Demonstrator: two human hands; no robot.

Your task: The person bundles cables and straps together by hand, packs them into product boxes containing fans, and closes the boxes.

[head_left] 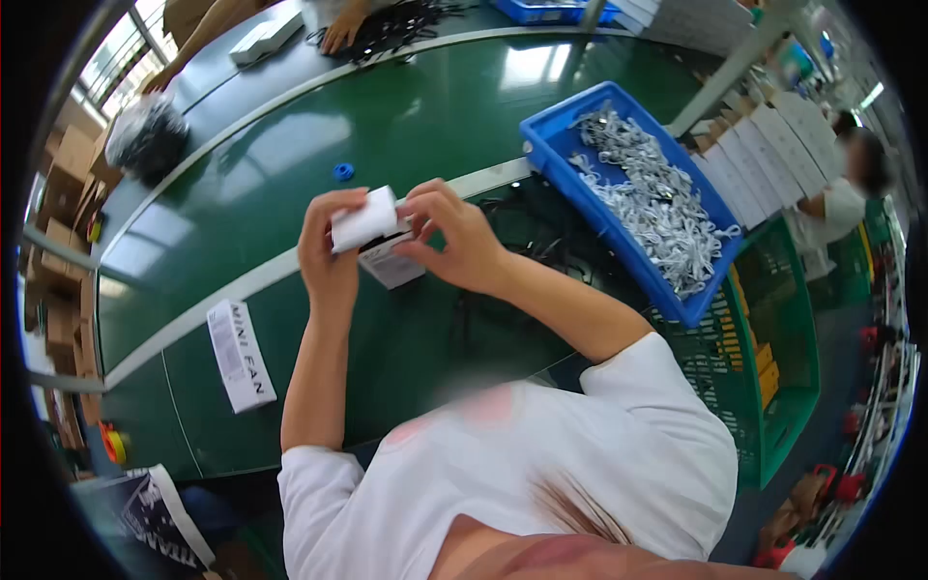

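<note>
White box (394, 271), green table (300, 333), blue tray (597, 218), whitish cables (667, 222)

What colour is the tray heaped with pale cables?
Blue; the tray shows in the head view.

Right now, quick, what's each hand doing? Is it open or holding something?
Left hand: closed, holding a white piece.
Right hand: curled beside the white box; can't tell if its grip is closed.

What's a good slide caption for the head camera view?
Left hand holding a white piece, right hand at a printed box.
</note>
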